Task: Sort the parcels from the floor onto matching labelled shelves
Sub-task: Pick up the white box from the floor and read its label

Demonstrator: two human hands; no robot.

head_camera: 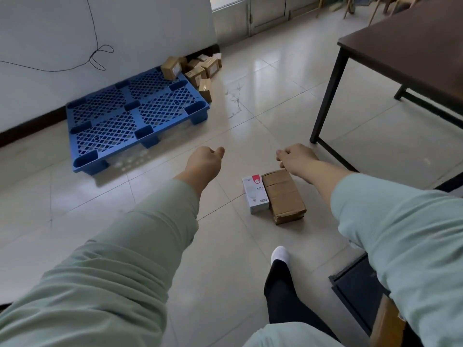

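Two parcels near on the floor tiles (pixel 250 121), touching side by side: one white carton (pixel 255 195) with red corner patch and printed bulb picture, smooth glossy card, rectangular; one brown cardboard box (pixel 284 195), matte, taped across, longer and flatter, far end under the right wrist. Further pile of brown cardboard parcels (pixel 198 70) against the wall at the far corner of the pallet, roughly eight, exact count unclear; one sitting on the pallet edge, rest on the floor, most with white labels.

One blue plastic pallet (pixel 135 113), lattice grid deck, moulded block feet, otherwise bare.

Two hands, both in pale green sleeves. Left hand (pixel 204 162) loosely curled, holding nothing, hovering over bare tile well left of the near parcels. Right hand (pixel 297 156) fingers curled under, above the far end of the brown box; contact not discernible, nothing visibly gripped.

One dark table (pixel 406 51), flat wood-look top, black square-section metal legs, right side. One white-socked foot (pixel 280 255) below the parcels. Thin black cord looped on the white wall.
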